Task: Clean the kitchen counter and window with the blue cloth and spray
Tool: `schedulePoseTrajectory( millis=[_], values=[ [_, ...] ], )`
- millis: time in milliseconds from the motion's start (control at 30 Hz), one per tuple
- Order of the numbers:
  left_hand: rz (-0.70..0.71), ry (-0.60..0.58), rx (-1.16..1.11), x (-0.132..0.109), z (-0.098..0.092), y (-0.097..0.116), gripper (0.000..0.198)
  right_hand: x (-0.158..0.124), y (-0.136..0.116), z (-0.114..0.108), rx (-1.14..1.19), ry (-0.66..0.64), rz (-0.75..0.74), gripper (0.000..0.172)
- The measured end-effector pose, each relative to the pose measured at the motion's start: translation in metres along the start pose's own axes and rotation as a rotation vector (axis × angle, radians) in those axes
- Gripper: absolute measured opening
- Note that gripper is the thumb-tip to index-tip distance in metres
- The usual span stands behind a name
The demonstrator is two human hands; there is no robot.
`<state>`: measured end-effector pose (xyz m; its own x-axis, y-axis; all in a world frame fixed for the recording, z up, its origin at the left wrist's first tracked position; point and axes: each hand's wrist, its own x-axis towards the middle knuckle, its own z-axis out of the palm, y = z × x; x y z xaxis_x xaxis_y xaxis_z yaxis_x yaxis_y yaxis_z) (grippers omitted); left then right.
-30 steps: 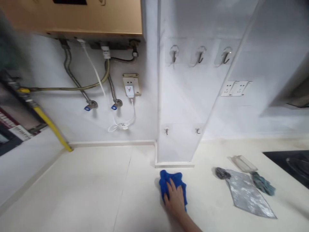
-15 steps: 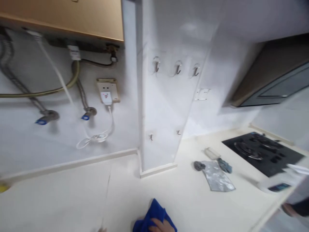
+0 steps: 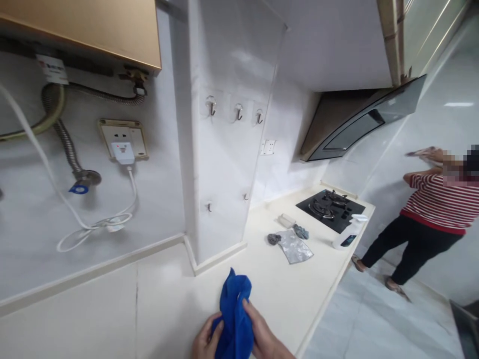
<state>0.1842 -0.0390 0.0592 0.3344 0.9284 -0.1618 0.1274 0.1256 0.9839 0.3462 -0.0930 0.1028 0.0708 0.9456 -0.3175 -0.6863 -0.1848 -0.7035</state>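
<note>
A bunched blue cloth [image 3: 234,309] is held just above the pale countertop [image 3: 172,294], near the lower middle of the head view. My left hand [image 3: 208,335] grips its left side, thumb and fingers closed on the fabric. On the other side my right hand [image 3: 260,326] pinches the cloth, with the thumb on top. The cloth's peaked upper end points away from me toward the wall column. Its lower end runs out of the frame.
Farther right on the counter lie a silvery sheet [image 3: 295,248], a dark scouring ball [image 3: 274,239], a grey-blue rag [image 3: 301,231] and a white spray bottle [image 3: 346,235]. Behind them is a gas hob [image 3: 325,207]. A person in a striped top [image 3: 441,202] stands at the right wall.
The view has swung right, bringing the other person into sight. The blue cloth has been lifted from the counter, and my left hand has come in to grip it too.
</note>
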Motion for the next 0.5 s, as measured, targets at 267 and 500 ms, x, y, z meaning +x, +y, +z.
schedulePoseTrajectory(
  millis=[267, 500],
  values=[
    [0.132, 0.274, 0.143, -0.014, -0.027, 0.037, 0.064, -0.005, -0.023, -0.016, -0.012, 0.083, -0.119, 0.058],
    [0.127, 0.338, -0.108, -0.02, -0.016, 0.066, 0.067, -0.005, -0.038, -0.034, -0.261, 0.116, -0.311, 0.069]
  ],
)
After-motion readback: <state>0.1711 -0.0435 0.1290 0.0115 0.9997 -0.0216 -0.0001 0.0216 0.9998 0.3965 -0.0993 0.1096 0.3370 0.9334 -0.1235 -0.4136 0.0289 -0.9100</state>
